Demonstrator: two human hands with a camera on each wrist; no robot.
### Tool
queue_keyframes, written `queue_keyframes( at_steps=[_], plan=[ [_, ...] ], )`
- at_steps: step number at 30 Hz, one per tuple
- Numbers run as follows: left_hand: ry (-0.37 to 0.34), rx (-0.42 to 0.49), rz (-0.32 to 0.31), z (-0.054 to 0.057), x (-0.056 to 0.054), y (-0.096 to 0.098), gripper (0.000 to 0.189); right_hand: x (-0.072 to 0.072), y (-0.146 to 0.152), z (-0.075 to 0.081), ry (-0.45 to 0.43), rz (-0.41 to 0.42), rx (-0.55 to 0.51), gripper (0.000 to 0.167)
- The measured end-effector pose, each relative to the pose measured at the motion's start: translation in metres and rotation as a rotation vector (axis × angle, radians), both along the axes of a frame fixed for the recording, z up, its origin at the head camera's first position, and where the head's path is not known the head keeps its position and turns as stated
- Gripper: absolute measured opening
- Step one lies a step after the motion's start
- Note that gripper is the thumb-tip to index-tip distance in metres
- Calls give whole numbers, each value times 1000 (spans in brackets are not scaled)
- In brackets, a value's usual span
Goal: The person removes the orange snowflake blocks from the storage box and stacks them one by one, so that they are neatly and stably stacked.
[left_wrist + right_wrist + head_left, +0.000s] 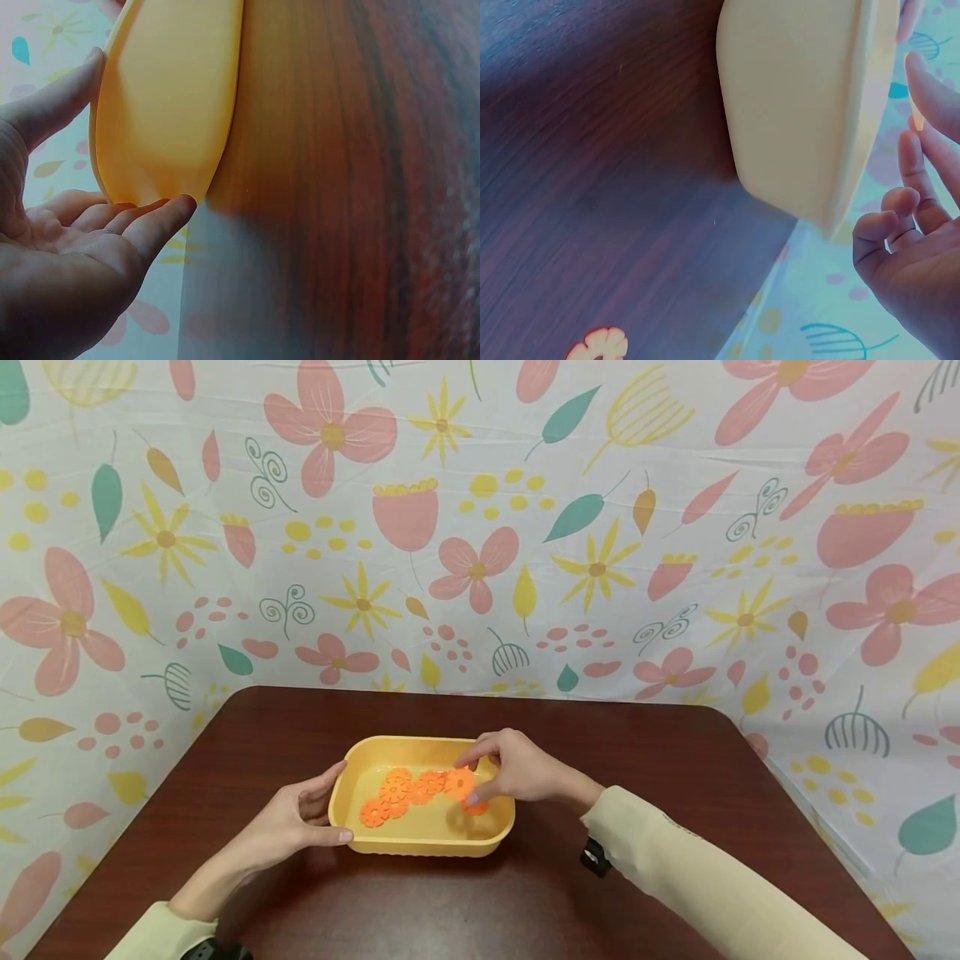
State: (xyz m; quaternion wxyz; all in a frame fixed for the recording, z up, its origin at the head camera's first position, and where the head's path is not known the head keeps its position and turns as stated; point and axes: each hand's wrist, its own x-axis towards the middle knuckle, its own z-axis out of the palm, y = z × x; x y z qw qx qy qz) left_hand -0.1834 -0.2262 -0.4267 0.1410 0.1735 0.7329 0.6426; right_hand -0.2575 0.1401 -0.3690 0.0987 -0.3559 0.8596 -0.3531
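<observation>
A yellow plastic tray (420, 846) sits on the table, with several orange flower-shaped discs (395, 790) lying overlapped in its left and middle part. My left hand (288, 818) grips the tray's left end, thumb by the near corner and fingers toward the far one. Over the tray's right side, my right hand (521, 767) pinches an orange flower-shaped disc (460, 785) between thumb and fingers. Another orange disc (476, 808) shows just below it in the tray. In the right wrist view, that hand's thumb and index finger hold the thin piece edge-on beside the tray wall (795, 105).
The dark brown table (420, 910) has rounded far corners. A flower-print cloth (480, 485) hangs behind and around it. One flower-shaped piece (611, 343) lies on the table at the lower edge of the right wrist view.
</observation>
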Motion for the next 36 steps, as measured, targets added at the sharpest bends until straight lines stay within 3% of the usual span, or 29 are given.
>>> queue_keyframes(
  at_steps=[15,28,36],
  plan=[
    [2,-12,-1,0,0,1,104,-1,49,0,33,-53,-109,42],
    [0,-19,15,2,2,-1,104,-1,92,-6,-9,-199,-56,41],
    [-7,-4,1,1,1,0,105,2,119,-18,-27,-264,-46,42]
  ],
)
